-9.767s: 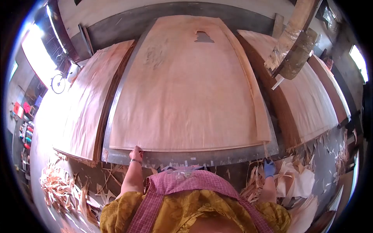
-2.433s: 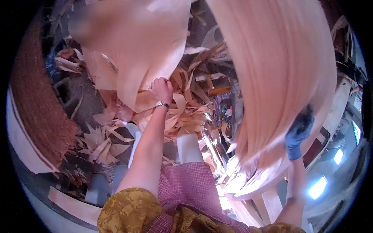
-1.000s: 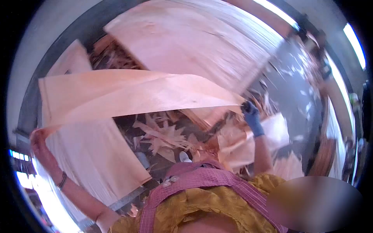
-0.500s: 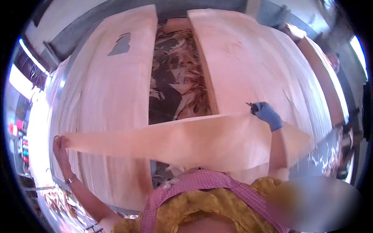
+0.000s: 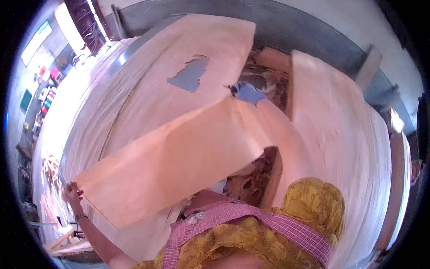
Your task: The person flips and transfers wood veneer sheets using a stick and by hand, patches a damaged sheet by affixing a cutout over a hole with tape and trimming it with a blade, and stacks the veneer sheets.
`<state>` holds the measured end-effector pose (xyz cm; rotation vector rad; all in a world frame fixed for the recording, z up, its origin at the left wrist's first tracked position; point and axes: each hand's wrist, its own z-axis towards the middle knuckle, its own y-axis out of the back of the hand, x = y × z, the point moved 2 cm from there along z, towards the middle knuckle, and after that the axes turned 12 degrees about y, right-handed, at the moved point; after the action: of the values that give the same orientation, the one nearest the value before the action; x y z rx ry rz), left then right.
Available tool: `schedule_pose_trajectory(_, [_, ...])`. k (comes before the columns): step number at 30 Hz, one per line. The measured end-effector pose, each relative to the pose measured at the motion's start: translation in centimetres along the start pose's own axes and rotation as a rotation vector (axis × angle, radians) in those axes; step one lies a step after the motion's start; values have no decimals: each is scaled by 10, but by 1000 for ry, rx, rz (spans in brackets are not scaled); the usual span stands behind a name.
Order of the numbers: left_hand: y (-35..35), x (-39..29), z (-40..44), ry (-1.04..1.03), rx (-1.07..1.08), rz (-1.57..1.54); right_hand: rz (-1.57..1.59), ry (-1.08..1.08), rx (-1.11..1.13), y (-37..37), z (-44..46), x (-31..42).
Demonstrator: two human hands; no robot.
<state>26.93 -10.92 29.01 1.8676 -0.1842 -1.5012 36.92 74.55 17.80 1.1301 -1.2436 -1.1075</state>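
A pale wood veneer sheet (image 5: 174, 157) stretches slantwise between my hands, over the left veneer stack and part of the gap. My bare left hand (image 5: 73, 193), with a bracelet at the wrist, pinches its near left corner at the outer edge of that stack. My right hand (image 5: 247, 93), in a blue-grey glove, is closed at the sheet's far right corner. A small dark pointed thing sticks out from its fingers; its kind is unclear. Beneath the sheet lies the left veneer stack (image 5: 143, 85), its top layer showing an irregular grey hole (image 5: 191, 75).
A second veneer stack (image 5: 340, 130) stands on the right. Torn veneer scraps (image 5: 251, 181) fill the gap between the stacks. A grey low wall (image 5: 304, 27) runs behind them. Another stack's edge (image 5: 396, 179) shows at far right, and more scraps (image 5: 51, 166) lie at far left.
My right hand has swung left and away from me, from the right stack to near the left one, carrying the sheet's end. The sheet now slants and shows broader. The view has turned left.
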Motion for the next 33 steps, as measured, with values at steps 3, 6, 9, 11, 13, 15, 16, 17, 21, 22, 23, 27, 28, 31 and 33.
schedule_pose_trajectory(3, [-29,33,55,68,8,-341,37,33,-105,31,137,-26])
schedule_pose_trajectory(6, [-70,53,74,31,-53,-657,-175,126,-394,57,267,-47])
schedule_pose_trajectory(9, [-90,36,66,-44,-96,-802,-67,273,-475,125,342,-48])
schedule_pose_trajectory(11, [-89,27,51,-46,-196,-716,-61,385,-602,159,348,-41])
schedule_pose_trajectory(13, [-83,39,41,-38,-325,-587,-74,536,-722,165,353,-44])
schedule_pose_trajectory(15, [-91,25,5,-103,-482,-471,-94,740,-838,156,348,-53])
schedule_pose_trajectory(16, [-88,34,-17,-174,-582,-312,-108,772,-776,146,343,-55])
schedule_pose_trajectory(17, [-96,33,-42,-129,-687,-287,-126,807,-708,140,338,-49])
schedule_pose_trajectory(21, [-243,18,-159,88,-546,-1020,-190,1138,-658,71,290,-63])
schedule_pose_trajectory(22, [-302,-1,-182,85,-338,-1270,-184,1197,-638,66,278,-61])
schedule_pose_trajectory(23, [-362,-25,-197,87,-115,-1470,-181,1250,-614,62,275,-60])
schedule_pose_trajectory(27, [-537,-142,-204,86,568,-1690,-49,1424,-378,3,285,-64])
schedule_pose_trajectory(28, [-559,-170,-199,38,560,-1662,-49,1445,-339,-10,287,-63])
schedule_pose_trajectory(31, [-587,-186,-157,262,245,-1504,2,1467,-243,-48,294,-56])
schedule_pose_trajectory(33, [-604,-172,-129,489,52,-1365,86,1506,-169,-66,302,-57])
